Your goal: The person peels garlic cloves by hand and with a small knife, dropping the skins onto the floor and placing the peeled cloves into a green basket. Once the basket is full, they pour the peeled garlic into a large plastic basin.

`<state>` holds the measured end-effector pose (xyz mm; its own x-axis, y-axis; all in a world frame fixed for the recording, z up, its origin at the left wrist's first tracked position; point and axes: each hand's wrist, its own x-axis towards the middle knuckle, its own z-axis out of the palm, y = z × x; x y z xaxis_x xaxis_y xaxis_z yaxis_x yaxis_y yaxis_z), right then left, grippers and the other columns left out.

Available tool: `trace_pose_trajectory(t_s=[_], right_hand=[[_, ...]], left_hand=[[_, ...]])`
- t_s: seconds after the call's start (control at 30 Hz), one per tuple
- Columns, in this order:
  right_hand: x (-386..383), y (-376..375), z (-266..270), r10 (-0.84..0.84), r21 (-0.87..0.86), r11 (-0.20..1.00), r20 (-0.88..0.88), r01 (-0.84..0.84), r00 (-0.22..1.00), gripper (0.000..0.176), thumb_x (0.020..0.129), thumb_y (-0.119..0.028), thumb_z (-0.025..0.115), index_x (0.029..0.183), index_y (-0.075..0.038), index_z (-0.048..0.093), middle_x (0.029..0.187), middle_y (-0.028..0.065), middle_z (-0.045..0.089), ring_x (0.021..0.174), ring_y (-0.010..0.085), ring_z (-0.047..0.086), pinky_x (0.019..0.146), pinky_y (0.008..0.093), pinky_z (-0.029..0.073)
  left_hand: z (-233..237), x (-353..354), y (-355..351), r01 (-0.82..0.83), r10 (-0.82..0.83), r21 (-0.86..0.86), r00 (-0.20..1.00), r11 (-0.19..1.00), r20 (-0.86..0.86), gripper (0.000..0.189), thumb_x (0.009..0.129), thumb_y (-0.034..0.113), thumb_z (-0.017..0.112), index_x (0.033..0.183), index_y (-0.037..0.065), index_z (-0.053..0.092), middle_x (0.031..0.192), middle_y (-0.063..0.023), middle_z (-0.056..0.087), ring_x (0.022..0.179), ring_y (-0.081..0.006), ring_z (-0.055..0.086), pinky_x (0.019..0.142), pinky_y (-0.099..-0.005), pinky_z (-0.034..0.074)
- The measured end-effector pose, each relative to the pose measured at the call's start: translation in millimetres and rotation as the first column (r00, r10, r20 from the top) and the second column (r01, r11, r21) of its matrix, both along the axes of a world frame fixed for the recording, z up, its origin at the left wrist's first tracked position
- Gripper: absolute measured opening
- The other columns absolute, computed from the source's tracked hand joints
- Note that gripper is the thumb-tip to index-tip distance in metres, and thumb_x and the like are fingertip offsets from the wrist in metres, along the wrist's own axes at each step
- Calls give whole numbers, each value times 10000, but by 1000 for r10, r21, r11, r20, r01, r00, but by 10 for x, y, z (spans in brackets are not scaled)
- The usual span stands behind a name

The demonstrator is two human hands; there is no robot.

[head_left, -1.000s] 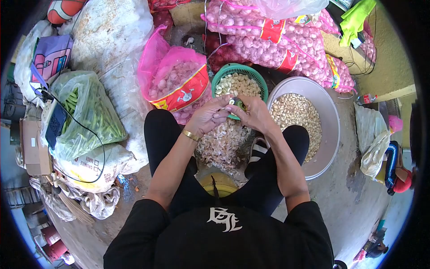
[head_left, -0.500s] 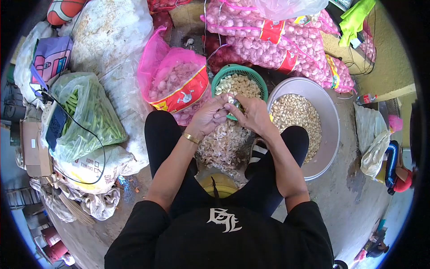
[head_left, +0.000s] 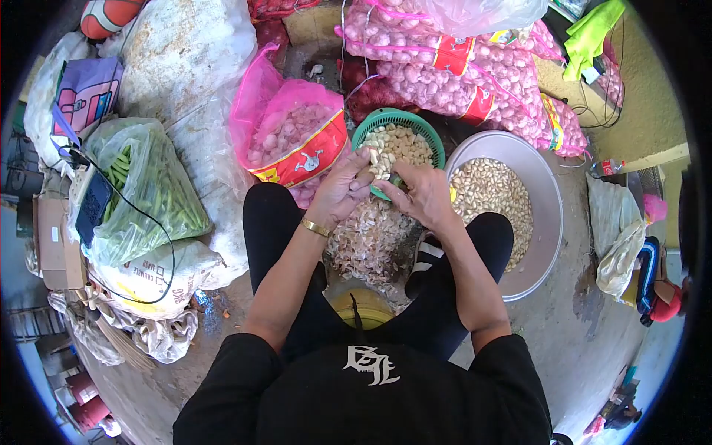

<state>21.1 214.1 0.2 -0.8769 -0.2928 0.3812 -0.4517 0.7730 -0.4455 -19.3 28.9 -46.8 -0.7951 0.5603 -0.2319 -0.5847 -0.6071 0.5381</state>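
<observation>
Bright, even daylight, perhaps strongest from 1 o'clock, leaves only soft shadows, while the fisheye lens bends everything toward a black rim and smears detail from 7 to 9 o'clock.

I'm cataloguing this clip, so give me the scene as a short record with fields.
left hand: at the near rim of the basket, fingers curled; what they hold cannot be told
right hand: close beside the left, fingers bent toward it
basket: green, full of pale cloves
basin: metal, right of the basket, holds cloves
skins: pile under the hands, between the knees
pink bag: open, left of the basket, holds garlic
bean bag: clear, far left
</observation>
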Motion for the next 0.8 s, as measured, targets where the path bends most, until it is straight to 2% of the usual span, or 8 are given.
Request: trace_pose_trajectory(t_s=[0.1, 0.27, 0.33, 0.47, 0.63, 0.7, 0.73, 0.8], right_hand=[[75, 49, 1, 29, 7, 1000, 66, -30, 997, 407, 855, -479, 682, 809, -79, 616, 551, 146, 575, 555, 356, 615, 524, 444, 480], [216, 152, -13, 10, 131, 991, 209, -38, 978, 497, 843, -545, 664, 767, -58, 600, 545, 158, 569, 564, 375, 613, 538, 462, 476], [243, 190, -10, -50, 188, 982, 284, -5, 958, 547, 834, -585, 651, 767, -45, 596, 549, 173, 570, 577, 380, 621, 546, 469, 480], [258, 200, -28, -62, 150, 988, 234, 27, 970, 536, 856, -561, 641, 767, -34, 592, 553, 186, 569, 582, 384, 624, 555, 480, 480], [222, 122, -132, -94, -97, 987, 276, 125, 957, 459, 878, -472, 643, 748, -35, 588, 574, 192, 575, 577, 390, 610, 544, 479, 468], [186, 120, -142, -80, -65, 993, 261, 100, 962, 459, 868, -482, 653, 764, -38, 601, 581, 188, 576, 591, 391, 613, 554, 478, 467], [178, 111, -129, -68, -29, 997, 246, 78, 967, 461, 857, -492, 662, 781, -40, 614, 589, 184, 577, 605, 392, 617, 565, 476, 467], [188, 61, 6, -85, 54, 996, 256, 74, 963, 454, 848, -487, 676, 769, -44, 619, 592, 181, 583, 605, 389, 618, 564, 474, 468]], left_hand=[[81, -52, 73, -41, 41, 5, 996, 999, 81, 185, 1000, 265, 572, 1029, 83, 568, 661, 54, 446, 455, -6, 321, 422, -165, 259], [-123, -272, 352, -82, 85, -258, 996, 963, 0, 167, 930, 228, 685, 959, 126, 556, 793, 54, 516, 473, -7, 357, 399, -159, 268], [-174, -312, 396, -78, 88, -215, 995, 973, 37, 169, 926, 227, 689, 956, 120, 562, 800, 50, 520, 480, -7, 362, 398, -158, 269], [-151, -345, 312, -50, 58, -95, 995, 994, 84, 170, 941, 212, 666, 975, 84, 560, 838, 21, 535, 542, -13, 409, 414, -151, 300], [-251, -293, 91, -92, 78, 63, 978, 994, 194, 148, 977, 104, 583, 1084, 11, 542, 899, -31, 539, 640, -45, 460, 461, -144, 366], [-310, -274, -21, -72, 5, 275, 971, 959, 237, 238, 968, 11, 527, 1198, -48, 504, 1014, -117, 564, 785, -133, 554, 569, -169, 484], [-310, -247, -38, -77, 9, 275, 971, 958, 238, 238, 968, 11, 527, 1198, -48, 504, 1014, -117, 564, 785, -133, 554, 569, -169, 484], [-301, -199, -78, -207, 134, 202, 937, 957, 322, 305, 952, -33, 498, 1252, -77, 471, 1196, -217, 542, 1046, -259, 599, 791, -253, 578]])
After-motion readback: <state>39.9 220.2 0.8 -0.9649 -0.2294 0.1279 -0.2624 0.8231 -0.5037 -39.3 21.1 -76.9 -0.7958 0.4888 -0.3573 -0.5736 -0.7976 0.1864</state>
